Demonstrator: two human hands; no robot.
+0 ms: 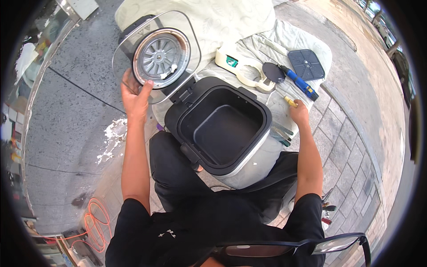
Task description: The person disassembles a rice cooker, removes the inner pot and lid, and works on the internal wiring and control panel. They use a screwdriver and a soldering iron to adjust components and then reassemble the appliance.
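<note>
My left hand [135, 100] grips the raised lid [156, 62] of a black appliance at the rim of its round metal plate, which has radial slots, rusty edging and a white bit on it; a clear frame surrounds it. The open black basin [227, 133] sits between my knees on a grey padded surface. My right hand [297, 109] holds a small yellow-handled tool [290, 100] right of the basin. Beyond that lie a blue power tool [300, 82], a black disc [273, 71], a black square plate [307, 63] and a cream housing with a green board [232, 61].
A pale quilt [195, 20] spreads behind the appliance. Mesh with green-handled items [280, 135] lies by the basin. A dark cable [80, 89] and orange hose [95, 222] lie left, hand tools [328, 208] at lower right. Paving [342, 138] runs along the right. Sunglasses [333, 244] edge the view.
</note>
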